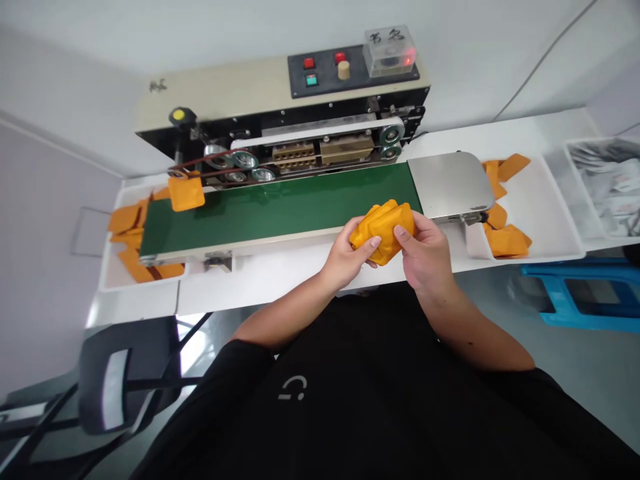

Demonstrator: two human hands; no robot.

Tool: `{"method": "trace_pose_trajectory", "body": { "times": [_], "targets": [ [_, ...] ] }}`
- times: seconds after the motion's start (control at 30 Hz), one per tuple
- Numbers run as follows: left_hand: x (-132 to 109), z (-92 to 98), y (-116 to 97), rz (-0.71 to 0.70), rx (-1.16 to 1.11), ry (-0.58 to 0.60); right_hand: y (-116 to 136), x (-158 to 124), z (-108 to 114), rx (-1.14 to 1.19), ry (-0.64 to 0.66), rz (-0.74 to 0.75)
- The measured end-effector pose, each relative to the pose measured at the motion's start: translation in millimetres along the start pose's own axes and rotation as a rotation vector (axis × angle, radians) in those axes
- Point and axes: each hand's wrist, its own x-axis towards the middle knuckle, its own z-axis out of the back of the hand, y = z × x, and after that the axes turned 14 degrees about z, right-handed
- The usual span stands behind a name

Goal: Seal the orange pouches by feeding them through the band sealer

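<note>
Several small orange-yellow pouches (384, 235) are bunched together in a fanned stack between my two hands, just in front of the conveyor belt. My left hand (350, 250) grips the stack from its left side, thumb on top. On the right side, my right hand (425, 250) is closed on the same stack, with its thumb pressed on the face. Beyond my hands stands a band sealing machine (220, 93) with a green belt (290, 207). One orange pouch (187, 192) is at the left end of the sealer, near its rollers.
A white bin (107, 267) with orange pouches sits under the belt's left end. Another white bin (555, 220) at right holds more pouches. Farther right is a bin of clear-wrapped items (615, 180). A blue stool (580, 300) and a black chair (130, 373) flank me.
</note>
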Motion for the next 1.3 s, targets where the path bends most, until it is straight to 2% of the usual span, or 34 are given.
{"method": "trace_pose_trajectory", "body": {
  "times": [0.17,0.27,0.47,0.6,0.67,0.73,0.83,0.9,1.1,1.3],
  "targets": [
    [-3.9,13.0,16.0,0.021,-0.051,-0.079,-7.5,-0.6,-0.9,-0.020,-0.054,0.010],
    [-5.0,17.1,22.7,0.035,-0.112,-0.142,-10.2,5.4,1.6,0.076,-0.106,0.009],
    [-13.0,25.5,27.6,0.029,-0.142,-0.183,-12.4,31.8,27.2,0.183,-0.275,-0.108],
    [-18.4,32.7,30.6,0.031,-0.123,-0.204,-1.4,47.6,41.0,0.260,-0.350,-0.255],
    [-19.9,36.5,32.5,0.025,-0.121,-0.207,10.6,55.6,42.0,0.263,-0.300,-0.313],
    [-21.0,40.4,34.5,0.013,-0.128,-0.208,24.2,66.3,40.8,0.234,-0.183,-0.344],
    [-22.9,46.3,37.2,-0.001,-0.133,-0.217,40.2,89.7,39.9,0.102,-0.033,-0.297],
    [-24.4,49.7,38.7,-0.006,-0.125,-0.224,45.7,108.4,41.8,-0.014,0.017,-0.230],
    [-29.0,54.3,40.8,-0.021,-0.089,-0.247,41.5,152.0,44.2,-0.165,-0.003,-0.203],
    [-31.9,55.5,40.0,-0.041,-0.072,-0.242,22.4,162.7,25.1,-0.189,-0.020,-0.254]
  ]
}}
